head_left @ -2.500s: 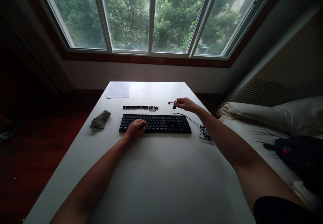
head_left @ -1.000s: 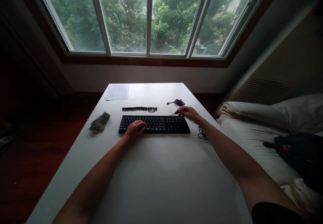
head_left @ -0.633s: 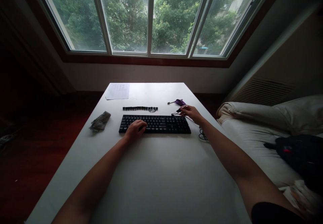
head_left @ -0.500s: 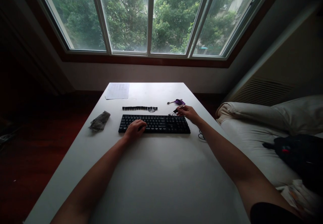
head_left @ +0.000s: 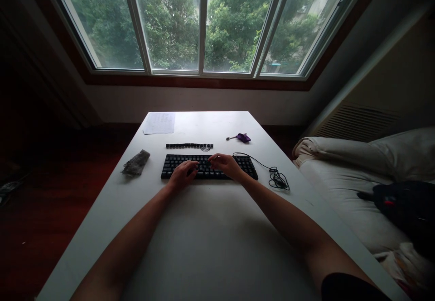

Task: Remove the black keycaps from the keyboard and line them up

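A black keyboard (head_left: 248,167) lies on the white table in front of me. My left hand (head_left: 183,173) is over its left half, fingers curled and thumb drawn in close to them; what they hold, if anything, is too small to tell. Over the middle keys, my right hand (head_left: 224,164) has its fingertips pinched together, with a small glint at the fingers. I cannot make out the thing in them. Behind the keyboard runs a row of black keycaps (head_left: 183,145), and a clear round piece (head_left: 205,148) lies at its right end.
A grey crumpled bag (head_left: 136,163) lies on the left of the table (head_left: 210,228). Printed paper (head_left: 159,123) is at the far left corner. A purple-handled brush (head_left: 243,137) sits at the back right, and a coiled black cable (head_left: 278,179) lies right of the keyboard.
My right hand has moved left from the keyboard's upper right edge to its middle, uncovering the cable. The dark small thing at its fingertips no longer shows clearly. My left hand stays put.
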Tool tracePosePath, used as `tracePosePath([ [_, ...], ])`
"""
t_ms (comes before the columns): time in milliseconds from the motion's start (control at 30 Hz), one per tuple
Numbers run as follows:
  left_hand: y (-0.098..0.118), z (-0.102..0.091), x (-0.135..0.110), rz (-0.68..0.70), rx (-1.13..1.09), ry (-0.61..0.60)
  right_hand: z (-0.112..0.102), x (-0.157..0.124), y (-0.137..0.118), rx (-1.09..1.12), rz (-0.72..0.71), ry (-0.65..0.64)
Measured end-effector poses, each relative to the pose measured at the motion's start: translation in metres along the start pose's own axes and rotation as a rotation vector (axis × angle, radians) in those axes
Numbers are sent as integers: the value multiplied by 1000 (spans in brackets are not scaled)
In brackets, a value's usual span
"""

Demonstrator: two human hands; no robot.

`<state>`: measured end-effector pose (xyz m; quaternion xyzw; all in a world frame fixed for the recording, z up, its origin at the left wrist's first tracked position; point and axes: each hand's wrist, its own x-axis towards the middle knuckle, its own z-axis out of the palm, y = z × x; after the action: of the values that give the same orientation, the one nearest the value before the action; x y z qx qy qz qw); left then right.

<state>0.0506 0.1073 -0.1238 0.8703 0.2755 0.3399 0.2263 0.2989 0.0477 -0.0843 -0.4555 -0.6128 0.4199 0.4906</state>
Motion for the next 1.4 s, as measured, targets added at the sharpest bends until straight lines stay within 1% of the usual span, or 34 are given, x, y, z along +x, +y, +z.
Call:
tracePosePath([
  [133,2,-1,0,5,10,1,10,2,7,-2,-14,21],
  [267,3,0,0,1,14,5,15,1,6,19,0,67],
  [433,2,1,1,13,19,15,19,0,5,58,21,80],
  [733,0,0,0,25,-2,-6,28,-2,14,62,26,24],
  [933,2,-1,1,12,-10,13,27,-1,24,135,58,100],
  [1067,0,0,1,17,-22,23,24,-1,26,124,56,151],
  [1267,-2,3,1,27,19,14,22,-1,30,115,89,148],
  [1400,1,1,3,53,48,-16,20,-1,28,131,98,169],
])
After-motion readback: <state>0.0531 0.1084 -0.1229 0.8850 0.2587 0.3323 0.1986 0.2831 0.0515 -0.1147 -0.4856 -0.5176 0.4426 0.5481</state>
